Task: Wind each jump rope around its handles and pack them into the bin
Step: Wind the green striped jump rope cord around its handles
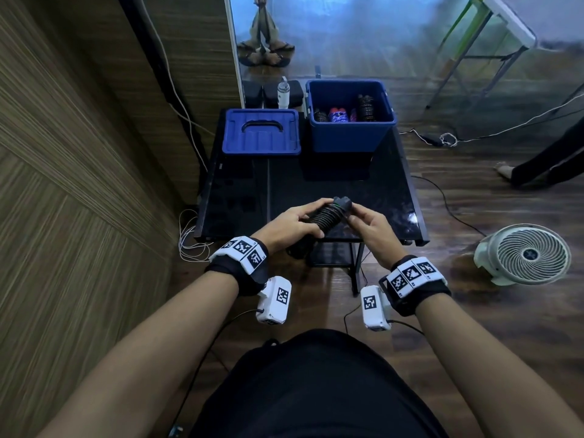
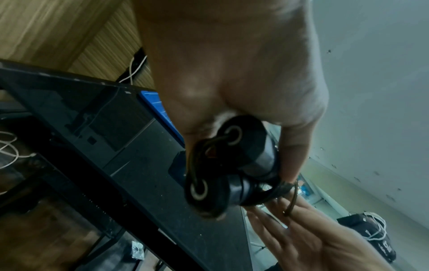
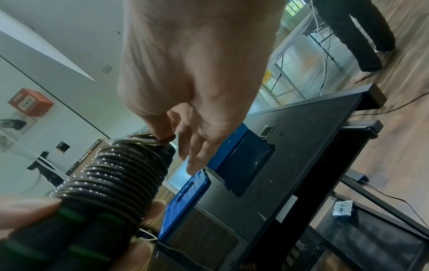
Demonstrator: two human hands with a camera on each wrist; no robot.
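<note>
A black jump rope (image 1: 327,216) with green-ringed handles is held over the near part of the black table (image 1: 363,191). Its cord is coiled tightly round both handles (image 3: 111,179). My left hand (image 1: 292,224) grips the handles' lower half, whose end caps (image 2: 220,165) face the left wrist camera. My right hand (image 1: 368,221) pinches the last loop of cord (image 3: 160,140) at the bundle's far end, the other fingers straight. The open blue bin (image 1: 349,134) stands at the table's far right and holds several wound ropes (image 1: 343,112).
The bin's blue lid (image 1: 260,132) lies flat at the table's far left. A white bottle (image 1: 283,94) stands behind it. A white floor fan (image 1: 526,256) sits to the right, cables run over the wooden floor, and a wood-panel wall (image 1: 79,153) is close on the left.
</note>
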